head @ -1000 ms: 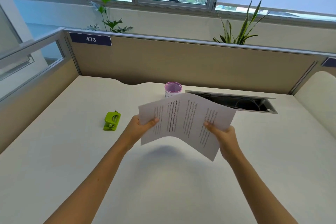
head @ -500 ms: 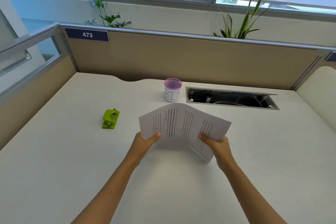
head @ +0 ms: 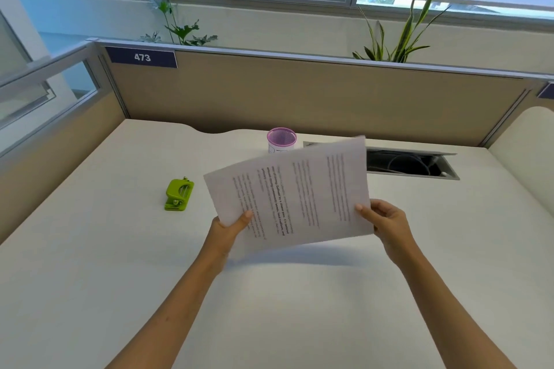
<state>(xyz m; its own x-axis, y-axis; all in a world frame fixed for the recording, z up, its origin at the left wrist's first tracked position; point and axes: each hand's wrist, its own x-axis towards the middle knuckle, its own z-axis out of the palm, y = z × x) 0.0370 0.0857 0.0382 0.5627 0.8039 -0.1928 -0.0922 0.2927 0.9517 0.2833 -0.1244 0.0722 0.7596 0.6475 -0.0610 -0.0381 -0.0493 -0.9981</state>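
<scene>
Paper sheets [head: 296,198] with printed text are held in the air above the worktop [head: 269,308], to the right of the green hole punch [head: 179,195] and apart from it. The lower left corner is pinched by the left hand [head: 227,229], thumb on top; the right edge is pinched by the right hand [head: 386,219] likewise. The sheets seem gathered in one stack, so this part is judged done. The punch is untouched; bringing the stack to it and punching is probably left. A purple cup [head: 281,139] stands further back, right of the punch.
</scene>
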